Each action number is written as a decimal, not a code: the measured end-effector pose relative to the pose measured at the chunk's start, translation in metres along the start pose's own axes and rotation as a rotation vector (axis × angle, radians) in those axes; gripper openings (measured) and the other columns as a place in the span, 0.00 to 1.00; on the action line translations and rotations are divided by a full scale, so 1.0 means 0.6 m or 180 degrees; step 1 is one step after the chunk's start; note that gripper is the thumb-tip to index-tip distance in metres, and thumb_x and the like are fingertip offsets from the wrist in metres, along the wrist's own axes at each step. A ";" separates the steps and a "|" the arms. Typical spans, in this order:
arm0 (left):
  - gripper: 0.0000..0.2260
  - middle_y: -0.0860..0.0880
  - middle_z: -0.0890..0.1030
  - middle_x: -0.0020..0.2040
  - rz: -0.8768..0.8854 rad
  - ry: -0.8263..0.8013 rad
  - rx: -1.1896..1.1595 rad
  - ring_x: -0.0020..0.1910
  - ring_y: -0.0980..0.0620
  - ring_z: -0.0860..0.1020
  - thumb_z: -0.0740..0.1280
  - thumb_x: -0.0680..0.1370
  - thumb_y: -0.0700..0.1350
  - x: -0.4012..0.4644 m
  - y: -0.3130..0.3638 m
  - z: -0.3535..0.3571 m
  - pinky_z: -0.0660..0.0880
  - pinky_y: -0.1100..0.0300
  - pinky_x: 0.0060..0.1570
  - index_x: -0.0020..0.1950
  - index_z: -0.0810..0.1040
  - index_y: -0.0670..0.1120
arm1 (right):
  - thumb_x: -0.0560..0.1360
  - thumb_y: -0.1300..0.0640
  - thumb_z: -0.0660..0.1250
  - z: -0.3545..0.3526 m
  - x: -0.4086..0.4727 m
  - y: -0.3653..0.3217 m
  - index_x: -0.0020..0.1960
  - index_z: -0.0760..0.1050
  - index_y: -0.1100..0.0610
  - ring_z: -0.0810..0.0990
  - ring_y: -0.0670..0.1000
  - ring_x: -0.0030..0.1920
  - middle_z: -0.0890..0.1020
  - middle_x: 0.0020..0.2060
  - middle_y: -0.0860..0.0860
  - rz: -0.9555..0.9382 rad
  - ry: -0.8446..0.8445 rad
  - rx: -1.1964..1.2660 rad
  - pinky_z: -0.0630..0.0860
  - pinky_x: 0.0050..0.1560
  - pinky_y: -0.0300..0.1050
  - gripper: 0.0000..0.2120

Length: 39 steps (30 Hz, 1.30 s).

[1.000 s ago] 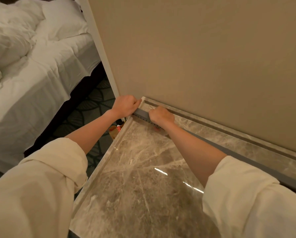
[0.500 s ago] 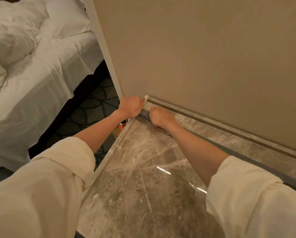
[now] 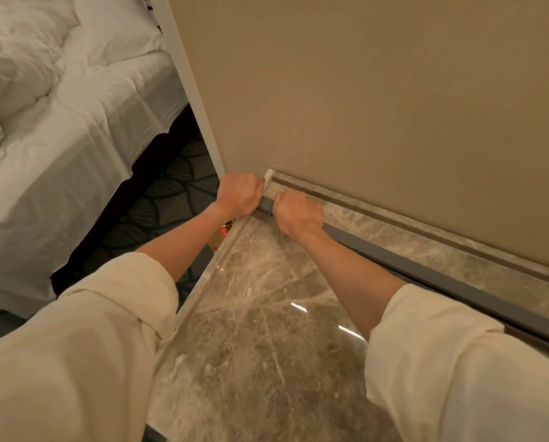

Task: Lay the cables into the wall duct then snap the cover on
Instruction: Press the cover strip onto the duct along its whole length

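A long grey cable duct [image 3: 426,275] lies along the back of the marble top [image 3: 267,330], parallel to the beige wall [image 3: 378,106]. Its grey cover sits on it along the visible length; no cables show. My left hand [image 3: 239,194] is closed in a fist over the duct's far left end at the corner of the marble top. My right hand [image 3: 298,213] is fisted on the duct just to the right of it, knuckles pressing down. A short stretch of duct with small dark slots [image 3: 264,208] shows between the two hands.
A raised marble ledge [image 3: 426,231] runs between duct and wall. Left of the marble top's edge is a drop to patterned carpet [image 3: 171,199] and a bed with white sheets [image 3: 59,154]. A small orange-red object [image 3: 223,232] lies on the floor below the corner.
My right hand has slid left along the duct toward my left hand, closing the gap between them. The view has shifted slightly.
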State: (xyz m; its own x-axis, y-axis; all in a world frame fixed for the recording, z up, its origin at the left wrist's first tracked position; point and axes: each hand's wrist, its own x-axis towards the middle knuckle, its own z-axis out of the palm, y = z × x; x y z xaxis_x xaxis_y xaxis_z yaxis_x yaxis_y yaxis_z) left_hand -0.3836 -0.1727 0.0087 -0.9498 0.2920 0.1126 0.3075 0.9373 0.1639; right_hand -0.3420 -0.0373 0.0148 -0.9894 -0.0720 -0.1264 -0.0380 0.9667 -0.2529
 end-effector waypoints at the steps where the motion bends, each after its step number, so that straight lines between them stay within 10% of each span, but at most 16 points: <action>1: 0.23 0.39 0.78 0.31 -0.0008 0.0016 0.0008 0.31 0.40 0.75 0.52 0.82 0.46 0.000 -0.001 0.001 0.67 0.53 0.30 0.29 0.70 0.39 | 0.77 0.59 0.50 -0.001 0.002 -0.001 0.53 0.77 0.55 0.80 0.58 0.47 0.82 0.49 0.56 0.0020 -0.0004 0.0028 0.66 0.37 0.46 0.17; 9: 0.23 0.40 0.78 0.30 -0.0015 0.0007 0.0008 0.28 0.43 0.72 0.53 0.81 0.45 0.004 -0.003 0.002 0.67 0.53 0.30 0.27 0.70 0.41 | 0.78 0.55 0.49 -0.005 0.012 -0.002 0.47 0.78 0.58 0.80 0.59 0.44 0.82 0.46 0.57 0.0300 -0.0114 0.0413 0.68 0.38 0.46 0.19; 14: 0.22 0.38 0.80 0.35 -0.0140 -0.0458 -0.0201 0.35 0.40 0.76 0.52 0.81 0.47 0.023 -0.009 -0.011 0.70 0.51 0.34 0.29 0.69 0.41 | 0.76 0.62 0.49 -0.029 0.029 0.008 0.38 0.73 0.59 0.78 0.54 0.30 0.79 0.33 0.55 0.0171 -0.1219 0.0719 0.73 0.33 0.44 0.15; 17: 0.23 0.40 0.82 0.39 -0.0638 -0.0508 -0.0979 0.38 0.44 0.77 0.52 0.82 0.50 0.032 -0.025 -0.021 0.71 0.52 0.42 0.30 0.74 0.44 | 0.79 0.66 0.47 -0.041 0.042 0.011 0.52 0.72 0.65 0.79 0.59 0.36 0.81 0.44 0.64 0.0083 -0.1631 0.0969 0.75 0.37 0.49 0.14; 22: 0.17 0.42 0.82 0.48 -0.1110 -0.0264 -0.1910 0.47 0.46 0.78 0.53 0.81 0.44 0.026 -0.045 -0.039 0.72 0.54 0.51 0.45 0.80 0.40 | 0.82 0.62 0.46 -0.048 0.054 0.027 0.62 0.69 0.70 0.73 0.62 0.61 0.73 0.62 0.67 0.0083 -0.1533 0.0908 0.70 0.58 0.47 0.19; 32: 0.08 0.43 0.82 0.50 -0.1593 0.0347 -0.1974 0.48 0.48 0.78 0.65 0.76 0.42 -0.004 -0.037 -0.021 0.73 0.57 0.47 0.51 0.80 0.42 | 0.81 0.49 0.48 -0.034 0.049 0.046 0.28 0.63 0.57 0.68 0.51 0.28 0.68 0.26 0.53 -0.0335 -0.1028 0.1018 0.64 0.37 0.45 0.25; 39: 0.21 0.46 0.75 0.61 -0.0763 -0.0001 -0.2051 0.57 0.50 0.73 0.73 0.70 0.45 -0.039 -0.053 -0.012 0.71 0.57 0.53 0.62 0.75 0.48 | 0.77 0.48 0.62 -0.020 0.034 0.048 0.53 0.70 0.61 0.79 0.61 0.46 0.80 0.47 0.59 -0.1261 -0.0552 0.0057 0.67 0.37 0.47 0.16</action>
State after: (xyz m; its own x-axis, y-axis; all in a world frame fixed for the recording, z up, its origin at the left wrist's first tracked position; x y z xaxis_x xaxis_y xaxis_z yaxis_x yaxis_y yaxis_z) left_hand -0.3708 -0.2104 0.0082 -0.9959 0.0908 0.0002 0.0618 0.6758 0.7345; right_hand -0.3649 -0.0078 0.0162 -0.8605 -0.4784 -0.1751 -0.4062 0.8518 -0.3309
